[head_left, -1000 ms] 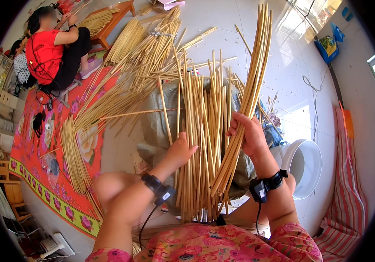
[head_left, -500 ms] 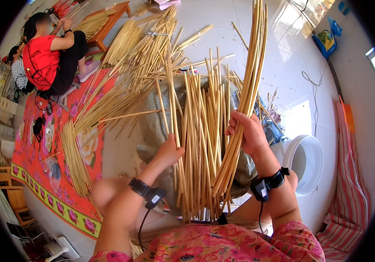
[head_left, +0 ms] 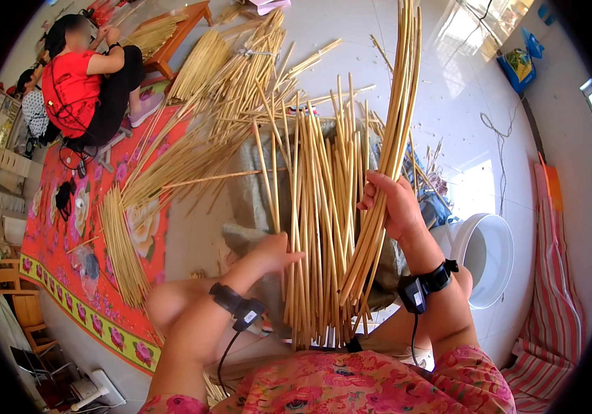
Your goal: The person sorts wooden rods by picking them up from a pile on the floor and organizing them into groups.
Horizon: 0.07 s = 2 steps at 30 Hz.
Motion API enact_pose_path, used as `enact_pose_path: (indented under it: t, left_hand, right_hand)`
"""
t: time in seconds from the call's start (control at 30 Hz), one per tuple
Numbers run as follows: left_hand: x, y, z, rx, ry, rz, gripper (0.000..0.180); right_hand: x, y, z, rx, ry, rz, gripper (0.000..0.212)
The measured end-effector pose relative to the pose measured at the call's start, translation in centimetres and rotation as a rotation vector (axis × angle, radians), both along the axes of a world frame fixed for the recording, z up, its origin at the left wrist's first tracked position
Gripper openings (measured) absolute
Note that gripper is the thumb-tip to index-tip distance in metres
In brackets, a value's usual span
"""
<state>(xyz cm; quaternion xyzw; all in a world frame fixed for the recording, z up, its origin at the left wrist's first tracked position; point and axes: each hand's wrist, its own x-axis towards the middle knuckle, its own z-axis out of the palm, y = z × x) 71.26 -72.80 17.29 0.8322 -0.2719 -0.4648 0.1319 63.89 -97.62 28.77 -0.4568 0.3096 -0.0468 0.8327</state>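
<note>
My right hand (head_left: 396,203) is closed around a thick bundle of long, thin tan sticks (head_left: 399,110), which rises tilted past the top edge. Below it a heap of similar loose sticks (head_left: 323,207) lies over my lap on a grey-green woven sack (head_left: 251,159). At the heap's left edge is my left hand (head_left: 268,257), its thumb pointing at the sticks. Its fingers are blurred and partly hidden, so whether they grip anything cannot be told. One single stick (head_left: 265,172) runs down behind that hand.
More sticks (head_left: 185,159) spread over the floor and a red floral mat (head_left: 54,228) to the left. Far left, a person in red (head_left: 75,90) sits near a low wooden table (head_left: 179,34). On the right stand a white bucket (head_left: 492,259) and a striped cloth (head_left: 551,303).
My left hand has moved down and slightly right along the heap's left edge. My right hand keeps its bundle in nearly the same place. The whole view has shifted a little.
</note>
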Motion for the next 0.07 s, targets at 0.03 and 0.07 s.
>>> enact_pose_path:
  t: [0.03, 0.07]
  left_hand:
    - [0.12, -0.14, -0.36, -0.021, -0.147, 0.031, 0.067]
    - [0.26, -0.24, -0.71, -0.041, -0.293, 0.062, 0.079]
  right_hand:
    - [0.07, 0.07, 0.09, 0.002, 0.0, -0.003, 0.015]
    - [0.1, 0.2, 0.19, 0.004, 0.0, -0.006, 0.015]
